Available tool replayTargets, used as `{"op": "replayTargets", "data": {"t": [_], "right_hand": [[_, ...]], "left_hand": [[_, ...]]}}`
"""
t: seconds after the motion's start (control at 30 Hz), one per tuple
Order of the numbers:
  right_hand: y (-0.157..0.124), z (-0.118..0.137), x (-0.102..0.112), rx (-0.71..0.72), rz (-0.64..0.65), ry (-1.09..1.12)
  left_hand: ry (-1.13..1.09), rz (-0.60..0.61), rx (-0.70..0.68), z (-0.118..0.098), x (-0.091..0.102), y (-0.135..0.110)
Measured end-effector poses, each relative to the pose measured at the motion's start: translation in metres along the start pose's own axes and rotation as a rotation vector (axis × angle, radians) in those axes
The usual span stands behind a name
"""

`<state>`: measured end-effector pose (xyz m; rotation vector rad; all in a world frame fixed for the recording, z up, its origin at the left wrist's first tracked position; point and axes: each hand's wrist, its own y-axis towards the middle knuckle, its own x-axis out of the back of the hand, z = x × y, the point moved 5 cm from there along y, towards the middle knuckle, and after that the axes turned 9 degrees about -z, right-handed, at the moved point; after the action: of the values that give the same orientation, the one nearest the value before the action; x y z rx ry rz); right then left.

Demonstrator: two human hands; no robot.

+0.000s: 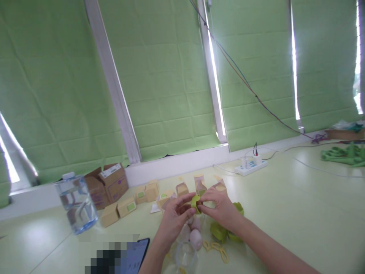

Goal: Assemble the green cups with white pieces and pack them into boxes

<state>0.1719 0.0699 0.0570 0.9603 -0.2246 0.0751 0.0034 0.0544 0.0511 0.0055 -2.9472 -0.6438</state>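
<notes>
Between my two hands, above the table, is a small curved yellow-green plastic piece (195, 204). My left hand (174, 216) grips it from the left, fingers curled around its edge. From the other side, my right hand (221, 205) pinches it with thumb and fingertips. Beneath them lie pale pink egg-shaped pieces (195, 239), close to a clear round plastic container (186, 255). Several yellow-green shell-like pieces (219, 232) sit under my right forearm, which partly hides them. In front of these are yellow loop-shaped pieces (220, 252).
Small cardboard boxes (127, 207), some with open flaps, line the table's far side. At left stand a large water bottle (76, 203) and a brown carton (114, 182). A phone (134, 255) lies near my left forearm. Farther back are a power strip (251, 166) and green items (345, 154).
</notes>
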Motion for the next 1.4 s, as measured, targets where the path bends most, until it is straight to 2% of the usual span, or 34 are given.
{"op": "replayTargets", "data": {"t": [0.2, 0.4, 0.53, 0.73, 1.0, 1.23, 1.4], "right_hand": [[0.000, -0.003, 0.002, -0.041, -0.028, 0.027], [-0.001, -0.007, 0.004, -0.145, -0.071, 0.074], [-0.004, -0.016, -0.001, -0.185, -0.053, 0.091], [-0.007, -0.019, -0.006, -0.177, -0.023, 0.136], [0.002, -0.003, -0.001, -0.150, 0.036, 0.109], [0.001, -0.015, 0.001, -0.244, -0.059, 0.136], [-0.003, -0.021, -0.003, -0.244, -0.048, 0.133]], "left_hand": [[-0.136, 0.045, 0.038, 0.002, -0.005, 0.003], [-0.105, 0.037, 0.042, 0.000, -0.005, 0.002], [-0.069, 0.008, 0.038, 0.007, -0.003, 0.002], [-0.047, -0.024, 0.017, 0.013, -0.001, 0.003], [-0.036, -0.086, 0.007, -0.002, 0.002, 0.006], [-0.059, -0.072, 0.008, -0.001, 0.001, 0.003], [-0.064, -0.043, 0.001, 0.000, -0.002, 0.002]]}}
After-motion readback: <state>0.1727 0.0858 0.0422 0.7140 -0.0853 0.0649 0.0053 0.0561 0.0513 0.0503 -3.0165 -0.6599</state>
